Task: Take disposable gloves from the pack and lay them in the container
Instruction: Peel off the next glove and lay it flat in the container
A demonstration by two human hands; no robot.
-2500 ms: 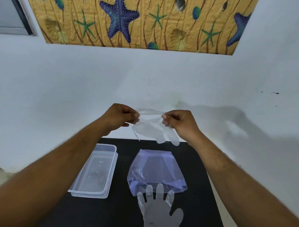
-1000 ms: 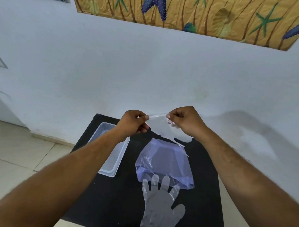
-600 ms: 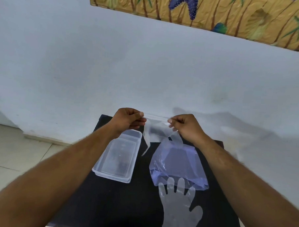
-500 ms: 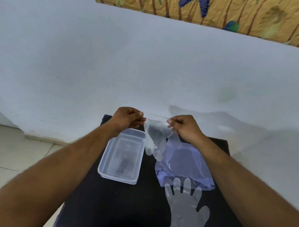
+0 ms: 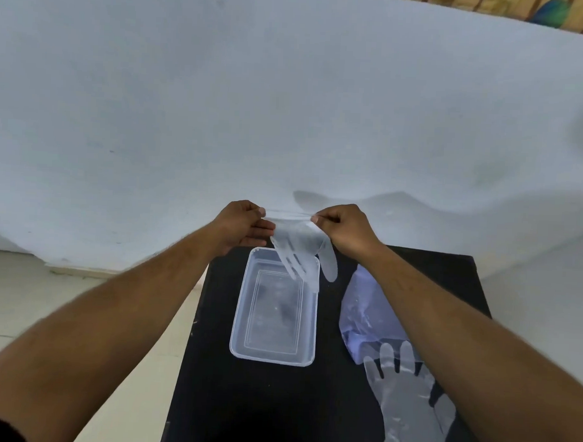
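Dangling over the container [image 5: 274, 307] now, glove [image 5: 299, 251] between both hands, formerly beside it.

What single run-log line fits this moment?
step: lowering glove | held glove: cuff pinched by left hand and right hand, over container far end | container: empty | spare glove: on table

- Even, soft light fills the scene; the pale wall [image 5: 288, 103] reads bright with a bluish cast.
- Grey shadows of the raised arms fall on the wall behind and right of the hands.
- Wide-angle distortion bows the wall's base line and swells both forearms toward the lower corners.
- The black table [image 5: 275, 404] stays deep and nearly featureless.
- The picture is slightly soft overall.
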